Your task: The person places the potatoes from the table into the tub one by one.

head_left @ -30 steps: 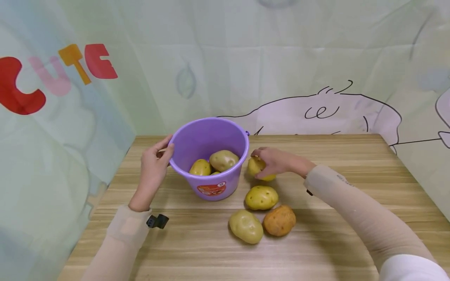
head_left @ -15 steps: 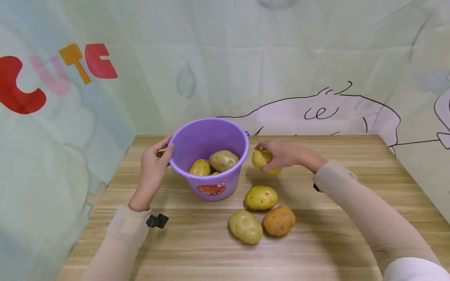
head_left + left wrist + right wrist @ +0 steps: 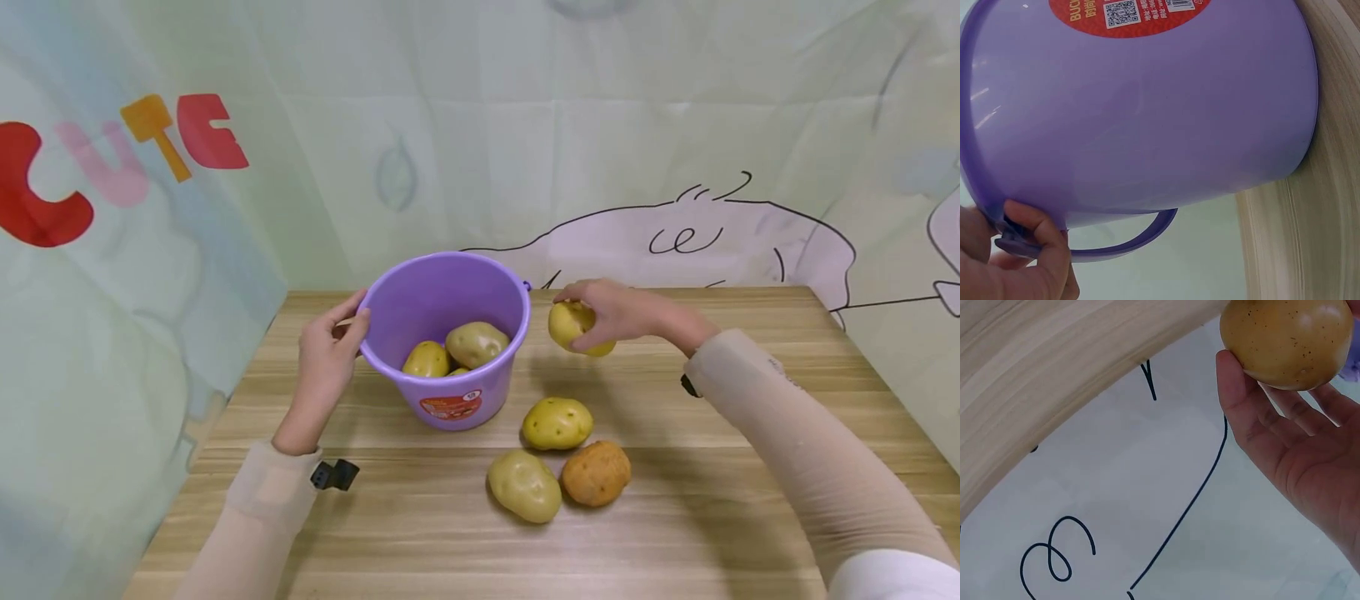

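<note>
A purple bucket (image 3: 450, 308) stands on the wooden table with several potatoes inside, among them a pale potato (image 3: 477, 345) and a yellow potato (image 3: 427, 360). My left hand (image 3: 327, 346) grips its rim on the left, right at the handle joint; in the left wrist view the handle (image 3: 1124, 247) hangs behind the bucket. To the right of the bucket, my right hand (image 3: 618, 315) holds a yellow potato (image 3: 567, 325) above the table, fingers curled over its far side. The right wrist view shows this speckled potato (image 3: 1288, 340) between thumb and fingers.
On the table in front of the right hand lie a yellow potato (image 3: 557, 423), a pale greenish potato (image 3: 524, 487) and a brown-orange potato (image 3: 597, 473), close together. A printed cloth backdrop (image 3: 480, 150) rises behind the table (image 3: 420, 533) and along its left side.
My right hand has lifted the yellow potato off the table, moving it up and to the right, away from the bucket. The left hand stays on the rim.
</note>
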Available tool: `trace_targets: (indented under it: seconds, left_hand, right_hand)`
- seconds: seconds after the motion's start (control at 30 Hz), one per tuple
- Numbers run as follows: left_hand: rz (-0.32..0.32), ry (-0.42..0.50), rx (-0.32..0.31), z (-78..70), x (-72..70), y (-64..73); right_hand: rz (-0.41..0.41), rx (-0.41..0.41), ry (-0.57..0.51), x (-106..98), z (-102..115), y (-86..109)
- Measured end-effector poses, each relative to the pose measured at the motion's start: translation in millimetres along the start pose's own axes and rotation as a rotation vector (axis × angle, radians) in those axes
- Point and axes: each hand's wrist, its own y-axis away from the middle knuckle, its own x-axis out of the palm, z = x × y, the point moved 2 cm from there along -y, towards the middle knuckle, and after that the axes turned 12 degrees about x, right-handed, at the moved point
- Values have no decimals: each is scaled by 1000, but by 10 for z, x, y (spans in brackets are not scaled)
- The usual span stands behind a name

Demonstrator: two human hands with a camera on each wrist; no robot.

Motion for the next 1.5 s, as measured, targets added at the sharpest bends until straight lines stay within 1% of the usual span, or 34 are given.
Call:
trace_targets:
  seconds: [0.27,0.43,0.63,0.87,1.03,1.3,1.5]
  left_hand:
    - [-2,-10,5,12,2,-6]
    - [-6,-6,10,13,-6,4]
    - [-5,0,0,3,-6,5]
    - [-5,-4,-2,7,2,-6]
    - [4,1,1,17,11,-11]
    - [3,17,-5,22,14,-18]
    - [10,11,-5,11,10,-18]
  right_hand:
    - [-39,-14,19,-194,26,64]
    - [-50,8,19,-292,49,102]
    - [-68,7,31,-376,75,141]
    - [-65,15,20,-453,95,166]
    - [-82,-1,12,-507,133,190]
    - [-128,-51,42,-600,250,188]
    - [-136,-58,38,-655,362,189]
